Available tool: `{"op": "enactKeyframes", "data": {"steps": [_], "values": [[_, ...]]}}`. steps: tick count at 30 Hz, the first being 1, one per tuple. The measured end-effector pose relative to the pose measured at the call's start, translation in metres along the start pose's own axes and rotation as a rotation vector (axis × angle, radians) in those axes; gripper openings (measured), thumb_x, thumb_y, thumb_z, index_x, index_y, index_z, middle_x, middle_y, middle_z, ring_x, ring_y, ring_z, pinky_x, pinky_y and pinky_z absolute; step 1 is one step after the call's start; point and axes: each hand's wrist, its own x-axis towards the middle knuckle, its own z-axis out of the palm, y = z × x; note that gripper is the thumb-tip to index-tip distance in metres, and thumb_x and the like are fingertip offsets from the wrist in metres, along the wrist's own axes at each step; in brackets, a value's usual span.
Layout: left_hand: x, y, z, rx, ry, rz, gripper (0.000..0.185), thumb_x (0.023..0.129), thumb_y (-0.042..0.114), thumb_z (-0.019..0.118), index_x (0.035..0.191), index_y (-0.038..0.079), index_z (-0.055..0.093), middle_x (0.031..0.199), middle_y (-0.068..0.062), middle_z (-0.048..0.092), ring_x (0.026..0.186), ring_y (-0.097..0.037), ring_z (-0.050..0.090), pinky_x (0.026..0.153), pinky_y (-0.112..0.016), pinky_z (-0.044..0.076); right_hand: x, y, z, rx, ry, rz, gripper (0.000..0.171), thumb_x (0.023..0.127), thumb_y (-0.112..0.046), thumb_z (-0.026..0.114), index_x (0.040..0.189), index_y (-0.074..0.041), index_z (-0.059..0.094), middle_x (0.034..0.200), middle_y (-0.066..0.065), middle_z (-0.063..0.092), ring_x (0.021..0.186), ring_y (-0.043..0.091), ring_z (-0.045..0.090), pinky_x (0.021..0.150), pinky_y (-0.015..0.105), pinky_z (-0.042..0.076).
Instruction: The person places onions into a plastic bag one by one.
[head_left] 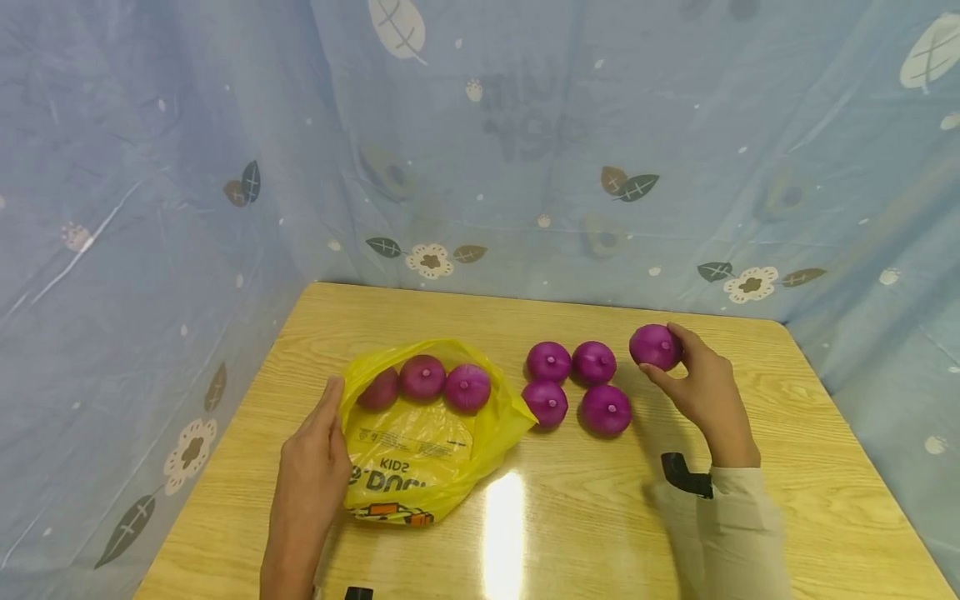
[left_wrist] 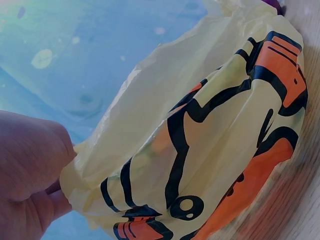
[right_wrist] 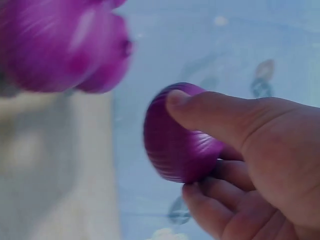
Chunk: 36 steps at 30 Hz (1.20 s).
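My left hand (head_left: 309, 467) grips the left rim of a yellow plastic bag (head_left: 401, 500). The left wrist view shows thumb and fingers pinching the edge of the bag (left_wrist: 150, 95), which has orange and black print. Three purple onions (head_left: 423, 377) lie inside the bag's wide mouth. At the right, my right hand (head_left: 708, 396) holds another purple onion (head_left: 652, 347) above the table between thumb and fingers. In the right wrist view, the thumb lies across the held onion (right_wrist: 175, 140). Several more purple onions (head_left: 606, 410) sit grouped on the table between bag and right hand.
The wooden table (head_left: 585, 517) has its far edge against a pale blue patterned curtain (head_left: 540, 167), which also hangs along both sides. A bright light reflection falls on the tabletop in front of the onions.
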Motion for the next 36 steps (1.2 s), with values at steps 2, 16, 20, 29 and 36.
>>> {"op": "enactKeyframes", "data": {"steps": [2,16,20,29,36], "values": [[0.000,0.000,0.000,0.001,0.000,-0.001,0.055,0.107,-0.009,0.049,0.160,0.004,0.044,0.159,-0.019,0.048,0.139,-0.044,0.052,0.107,-0.058,0.051,0.000,-0.009,-0.006,0.004,-0.013,-0.014,0.079,0.093,-0.018,0.084,0.154,0.010,0.043,0.139,0.039,0.060,0.125,0.056,0.061,0.102,0.069,0.051],[-0.001,0.002,0.001,-0.011,-0.006,-0.028,0.057,0.107,-0.007,0.049,0.162,0.008,0.043,0.162,-0.012,0.046,0.141,-0.041,0.051,0.108,-0.055,0.050,-0.010,-0.072,-0.033,-0.014,-0.014,-0.096,0.080,0.092,-0.025,0.086,0.157,-0.002,0.046,0.142,0.029,0.063,0.130,0.050,0.060,0.104,0.067,0.050],[-0.001,0.001,0.001,-0.012,-0.001,-0.026,0.057,0.107,-0.007,0.049,0.162,0.008,0.043,0.162,-0.012,0.045,0.140,-0.041,0.051,0.107,-0.056,0.052,-0.013,-0.089,-0.036,-0.006,-0.016,-0.132,0.077,0.091,-0.023,0.087,0.156,-0.005,0.049,0.138,0.025,0.067,0.128,0.047,0.063,0.104,0.065,0.051],[-0.002,0.000,0.001,-0.018,0.004,-0.030,0.058,0.106,-0.008,0.051,0.162,0.009,0.044,0.162,-0.011,0.046,0.141,-0.039,0.050,0.108,-0.055,0.050,-0.013,-0.118,-0.032,0.034,-0.085,-0.263,0.073,0.090,-0.018,0.087,0.154,-0.011,0.052,0.131,0.015,0.073,0.121,0.037,0.069,0.104,0.058,0.053],[-0.001,0.001,0.001,-0.020,-0.012,-0.050,0.059,0.107,-0.006,0.051,0.163,0.012,0.042,0.163,-0.008,0.045,0.143,-0.036,0.050,0.109,-0.053,0.050,-0.008,-0.136,-0.023,0.083,-0.220,-0.328,0.072,0.092,-0.018,0.086,0.155,-0.014,0.051,0.130,0.007,0.073,0.113,0.026,0.072,0.099,0.052,0.059]]}}
